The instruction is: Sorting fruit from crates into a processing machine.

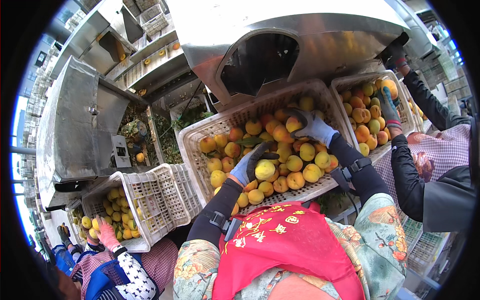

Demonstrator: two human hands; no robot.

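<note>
A large white plastic crate [192, 150] full of yellow and red-blushed peaches is in front of me. My left hand [246, 164], in a dark-fingered grey-blue glove, curls around a pale yellow peach [265, 170] above the near-middle fruit. Toward the back right of the crate, my right hand [317, 129], gloved the same way, has its fingers around a blushed peach [294, 124]. Part of that peach is hidden by the fingers. More peaches [295, 180] lie loosely piled around both hands, and a green leaf [249, 142] lies among them.
A metal machine with a dark chute opening [260, 60] overhangs the crate's far edge. At right, a co-worker's gloved hand [389, 107] is over another peach crate [345, 82]. At left, a pink-gloved co-worker's hand [106, 231] reaches into a tilted crate [145, 200]; a metal housing [67, 125] stands behind.
</note>
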